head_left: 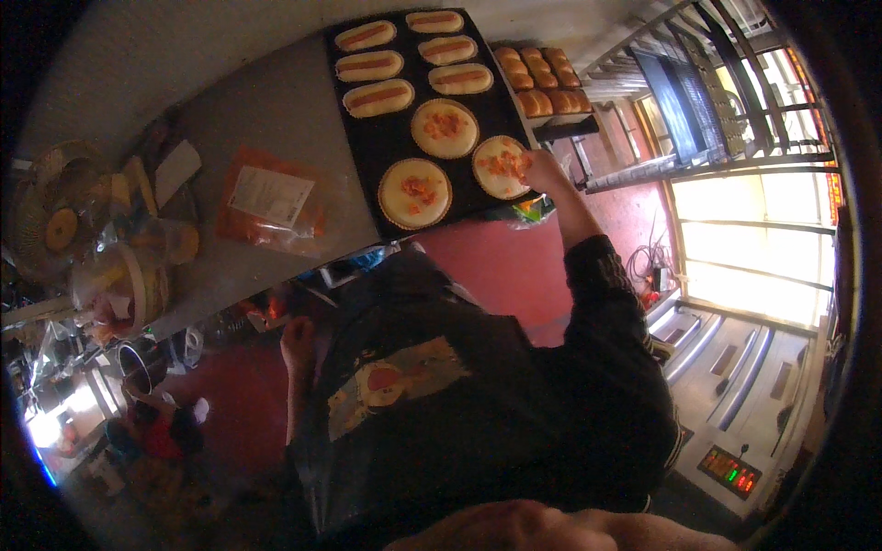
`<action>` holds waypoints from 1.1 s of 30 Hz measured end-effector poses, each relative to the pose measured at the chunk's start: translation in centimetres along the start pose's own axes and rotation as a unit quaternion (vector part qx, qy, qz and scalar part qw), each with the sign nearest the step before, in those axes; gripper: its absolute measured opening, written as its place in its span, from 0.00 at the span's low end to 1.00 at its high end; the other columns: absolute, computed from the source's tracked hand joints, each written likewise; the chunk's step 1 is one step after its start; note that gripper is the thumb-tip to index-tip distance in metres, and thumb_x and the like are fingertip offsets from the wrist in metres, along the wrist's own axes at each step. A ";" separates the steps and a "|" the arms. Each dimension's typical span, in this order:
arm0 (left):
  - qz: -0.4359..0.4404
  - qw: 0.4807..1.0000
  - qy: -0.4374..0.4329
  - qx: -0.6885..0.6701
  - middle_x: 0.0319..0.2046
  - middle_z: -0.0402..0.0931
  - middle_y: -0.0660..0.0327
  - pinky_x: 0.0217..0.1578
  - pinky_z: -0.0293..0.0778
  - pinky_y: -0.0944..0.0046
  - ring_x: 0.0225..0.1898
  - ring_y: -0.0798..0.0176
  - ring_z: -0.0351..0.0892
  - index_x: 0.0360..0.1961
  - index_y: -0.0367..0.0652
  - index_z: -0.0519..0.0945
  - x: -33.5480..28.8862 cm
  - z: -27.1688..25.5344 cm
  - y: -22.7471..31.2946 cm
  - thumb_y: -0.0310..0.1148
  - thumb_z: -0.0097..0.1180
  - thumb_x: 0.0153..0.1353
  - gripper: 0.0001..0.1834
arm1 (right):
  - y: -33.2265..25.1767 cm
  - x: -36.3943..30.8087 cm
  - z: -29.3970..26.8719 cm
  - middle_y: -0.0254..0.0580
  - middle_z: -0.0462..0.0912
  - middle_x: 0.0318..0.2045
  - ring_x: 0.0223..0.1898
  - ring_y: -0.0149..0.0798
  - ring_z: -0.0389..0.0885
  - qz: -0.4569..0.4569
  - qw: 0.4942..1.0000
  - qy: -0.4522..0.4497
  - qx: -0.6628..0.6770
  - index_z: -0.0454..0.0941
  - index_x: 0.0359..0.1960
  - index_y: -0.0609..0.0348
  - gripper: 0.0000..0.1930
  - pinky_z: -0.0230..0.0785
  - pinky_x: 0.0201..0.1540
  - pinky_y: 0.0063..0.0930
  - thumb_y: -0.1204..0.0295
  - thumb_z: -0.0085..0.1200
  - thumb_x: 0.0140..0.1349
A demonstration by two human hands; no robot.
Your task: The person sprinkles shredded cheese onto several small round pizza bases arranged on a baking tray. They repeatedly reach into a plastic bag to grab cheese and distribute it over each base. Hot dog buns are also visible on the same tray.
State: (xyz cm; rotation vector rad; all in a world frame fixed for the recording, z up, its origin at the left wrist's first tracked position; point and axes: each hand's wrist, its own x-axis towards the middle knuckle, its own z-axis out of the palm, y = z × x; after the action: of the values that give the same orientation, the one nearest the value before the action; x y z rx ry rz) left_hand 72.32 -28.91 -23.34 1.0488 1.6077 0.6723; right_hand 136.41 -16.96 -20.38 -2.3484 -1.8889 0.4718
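My right hand reaches over a round flat dough in a fluted case, its fingers closed together at the orange-red shredded topping. Two more round doughs, one beyond and one at the near left, carry the same topping in their middles. They share a black baking tray with several long buns, each with a sausage on it, such as the near-left bun. My left hand hangs low beside my dark apron, away from the tray. Its fingers are curled, with nothing visible in them.
An orange-red bag with a white label lies on the grey table, left of the tray. Browned bread rolls stand beyond its right side. A lidded plastic tub and a fan are far left. A metal rack stands right.
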 end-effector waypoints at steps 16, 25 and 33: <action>0.083 0.994 0.009 0.067 0.38 0.81 0.58 0.43 0.74 0.64 0.41 0.65 0.79 0.43 0.39 0.80 -0.3 -0.7 -0.7 0.32 0.58 0.61 0.12 | -0.9 0.0 1.1 0.53 0.84 0.30 0.33 0.48 0.85 0.100 0.991 0.015 0.082 0.84 0.33 0.62 0.14 0.76 0.37 0.36 0.66 0.67 0.47; 0.040 0.997 0.010 0.068 0.37 0.81 0.59 0.43 0.73 0.63 0.40 0.67 0.77 0.44 0.39 0.80 0.0 -0.4 -0.4 0.33 0.58 0.61 0.12 | 0.9 0.6 1.4 0.47 0.85 0.28 0.29 0.41 0.85 0.098 0.990 0.013 0.104 0.84 0.34 0.60 0.11 0.75 0.34 0.35 0.70 0.64 0.49; 0.035 0.995 0.010 0.095 0.37 0.81 0.59 0.43 0.73 0.64 0.40 0.67 0.77 0.42 0.39 0.80 -0.4 -0.2 0.0 0.33 0.57 0.61 0.11 | -6.4 0.7 1.5 0.35 0.81 0.21 0.22 0.30 0.79 0.070 0.959 -0.038 0.273 0.81 0.29 0.63 0.06 0.72 0.27 0.27 0.72 0.61 0.54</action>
State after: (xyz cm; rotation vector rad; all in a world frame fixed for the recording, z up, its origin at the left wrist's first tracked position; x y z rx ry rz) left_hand 72.10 -29.23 -23.14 1.2452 1.6838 0.5847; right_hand 130.14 -15.04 -20.22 -2.1097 -1.3787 0.9670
